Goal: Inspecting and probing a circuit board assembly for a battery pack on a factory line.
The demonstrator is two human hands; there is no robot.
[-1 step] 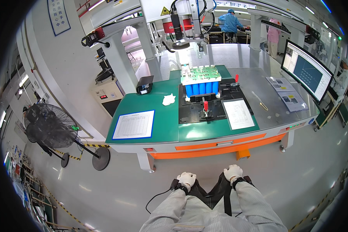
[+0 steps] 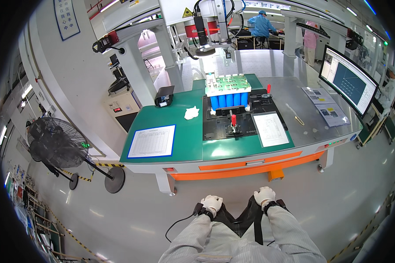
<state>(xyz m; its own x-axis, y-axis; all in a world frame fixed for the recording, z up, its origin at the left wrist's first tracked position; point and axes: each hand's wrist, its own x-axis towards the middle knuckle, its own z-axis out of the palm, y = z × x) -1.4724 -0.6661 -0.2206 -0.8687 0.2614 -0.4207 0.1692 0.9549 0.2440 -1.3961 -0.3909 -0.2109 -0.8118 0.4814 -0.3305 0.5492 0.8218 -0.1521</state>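
Observation:
My left hand (image 2: 212, 203), in a white glove, rests on my left knee with its fingers curled in and nothing showing in it. Beside it, my right hand (image 2: 264, 196) lies on the other knee, gloved the same way and also closed. Both wrists carry black straps, and a cable runs from the left one. Beyond the hands stands a workbench (image 2: 191, 154) with a green mat. On it, a block of blue cylindrical cells (image 2: 229, 101) under a pale green top plate (image 2: 227, 85) sits in a black fixture (image 2: 215, 131) with a red-handled clamp (image 2: 234, 120).
A machine head (image 2: 204, 33) hangs over the bench. Printed sheets (image 2: 151, 141), a crumpled white cloth (image 2: 191, 113) and a black device (image 2: 164, 96) lie around the fixture. A monitor (image 2: 349, 79) stands right, a floor fan (image 2: 57, 142) left. A person in blue (image 2: 261, 26) sits far back.

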